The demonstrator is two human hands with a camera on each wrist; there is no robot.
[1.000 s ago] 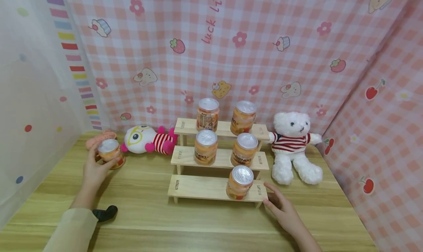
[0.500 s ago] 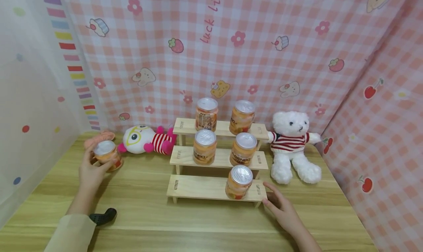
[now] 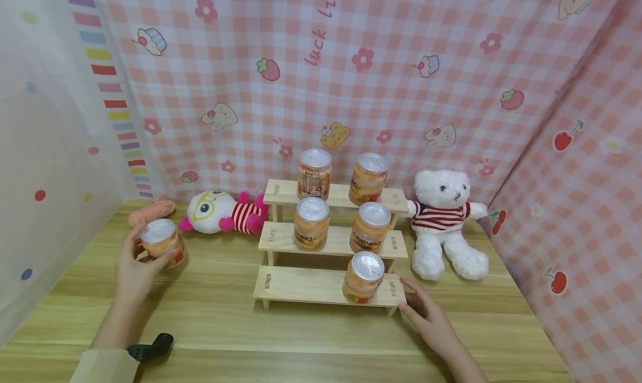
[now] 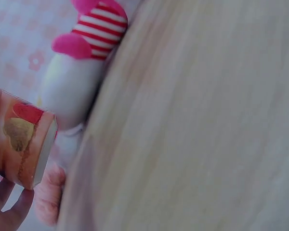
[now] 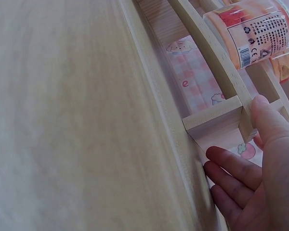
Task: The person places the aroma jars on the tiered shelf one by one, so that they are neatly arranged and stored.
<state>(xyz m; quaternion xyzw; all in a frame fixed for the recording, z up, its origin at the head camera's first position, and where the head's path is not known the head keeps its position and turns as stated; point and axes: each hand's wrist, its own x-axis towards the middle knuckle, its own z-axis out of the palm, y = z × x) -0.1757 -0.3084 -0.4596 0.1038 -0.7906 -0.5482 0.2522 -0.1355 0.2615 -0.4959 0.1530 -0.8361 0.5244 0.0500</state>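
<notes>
My left hand [image 3: 134, 277] grips an orange-labelled can [image 3: 163, 246] with a silver lid, at the left of the table. In the left wrist view the can [image 4: 19, 137] shows its pale base rim, with a gap between it and the tabletop. My right hand [image 3: 428, 319] touches the right end of a three-tier wooden display rack [image 3: 306, 285]. Its thumb rests at the lowest tier's end in the right wrist view, while the other fingers [image 5: 231, 175] stretch out loosely below. Several matching cans stand on the rack: two on top, two in the middle, one [image 3: 363, 280] at lower right.
A plush doll [image 3: 215, 213] in red-and-white stripes lies behind the held can, beside a pink fuzzy item [image 3: 150, 211]. A white teddy bear [image 3: 446, 227] sits right of the rack. Checked curtains [image 3: 301, 93] hang behind. A black piece [image 3: 152, 348] sits at the left wrist.
My left hand has drawn the can a short way towards me and slightly left, away from the plush doll. The right hand and the rack stay put.
</notes>
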